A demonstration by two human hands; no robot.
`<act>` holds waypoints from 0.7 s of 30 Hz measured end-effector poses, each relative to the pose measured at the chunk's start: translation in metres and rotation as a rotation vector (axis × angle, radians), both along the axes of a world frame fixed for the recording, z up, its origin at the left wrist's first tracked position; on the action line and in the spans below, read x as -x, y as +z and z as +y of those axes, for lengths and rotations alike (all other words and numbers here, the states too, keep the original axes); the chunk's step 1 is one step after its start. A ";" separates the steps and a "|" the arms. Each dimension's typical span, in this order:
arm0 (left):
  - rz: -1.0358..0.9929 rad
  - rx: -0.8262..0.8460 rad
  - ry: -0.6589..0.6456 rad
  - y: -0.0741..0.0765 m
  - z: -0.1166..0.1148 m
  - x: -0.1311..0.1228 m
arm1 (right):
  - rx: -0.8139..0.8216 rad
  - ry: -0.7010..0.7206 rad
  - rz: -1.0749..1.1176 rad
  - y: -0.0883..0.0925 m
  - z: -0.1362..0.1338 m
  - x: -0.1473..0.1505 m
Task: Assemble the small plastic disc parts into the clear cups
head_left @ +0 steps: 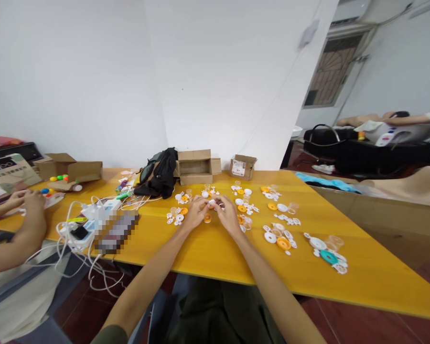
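My left hand (pixel 196 211) and my right hand (pixel 228 213) meet over the middle of the yellow table (pixel 215 248), fingers pinched together on a small white plastic piece (pixel 211 202). Its exact shape is partly hidden by my fingertips. Just below them on the table lies an orange round plastic part (pixel 207 218). Left of my left hand is a group with an orange ring (pixel 184 211), a white disc (pixel 179 218) and small white cut-out pieces. Beside my right hand sit another orange disc (pixel 241 209) and a clear plastic cup (pixel 248 223).
More groups of parts spread rightward, including a teal ring (pixel 328 257) and a large orange ring (pixel 283 243). Cardboard boxes (pixel 195 167) and a black bag (pixel 161 174) stand along the wall. Left are a power strip (pixel 82 234), white cables and another person's arms (pixel 32 215).
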State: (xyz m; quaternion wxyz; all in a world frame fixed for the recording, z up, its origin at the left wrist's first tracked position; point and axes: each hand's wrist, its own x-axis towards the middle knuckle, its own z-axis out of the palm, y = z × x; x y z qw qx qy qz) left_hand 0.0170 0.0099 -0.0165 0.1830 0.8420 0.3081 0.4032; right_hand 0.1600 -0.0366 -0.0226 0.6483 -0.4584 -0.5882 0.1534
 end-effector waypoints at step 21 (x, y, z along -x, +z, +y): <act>-0.053 0.069 -0.028 0.004 -0.004 0.001 | 0.019 0.019 -0.093 0.006 -0.003 -0.006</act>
